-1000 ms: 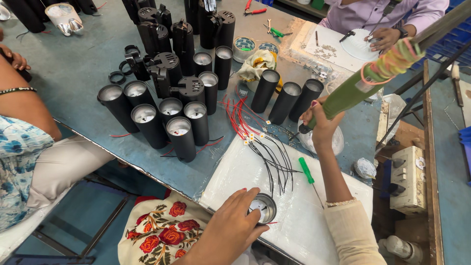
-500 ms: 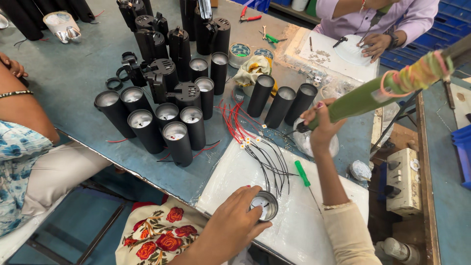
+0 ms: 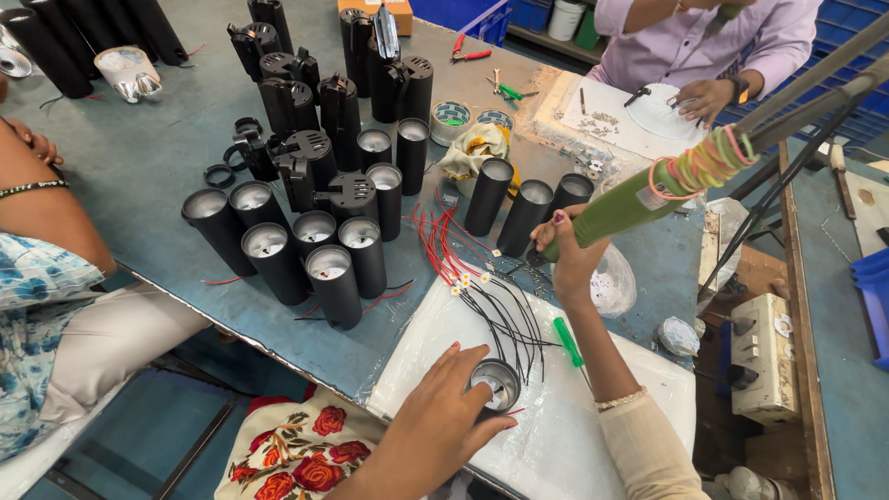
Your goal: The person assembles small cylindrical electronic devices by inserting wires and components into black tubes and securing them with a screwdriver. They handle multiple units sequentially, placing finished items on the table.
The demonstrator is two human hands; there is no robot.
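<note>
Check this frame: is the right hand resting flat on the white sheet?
No, the right hand is raised, gripping a hanging green power screwdriver above the table.

We see a worn blue-grey worktable [image 3: 139,176] under even, bright light, with a scuffed blue-grey floor [image 3: 838,370] to its right. Blue plastic crates [image 3: 472,14] stand beyond the far edge, and a small wooden stand [image 3: 750,278] sits beside the table's right side.

Bright, even overhead light falls on the blue-grey table [image 3: 139,176]; shadows are short and soft. Its white plastic sheet [image 3: 565,435] shows mild glare. Focus is sharp centrally, with wide-angle stretch toward the edges.
</note>
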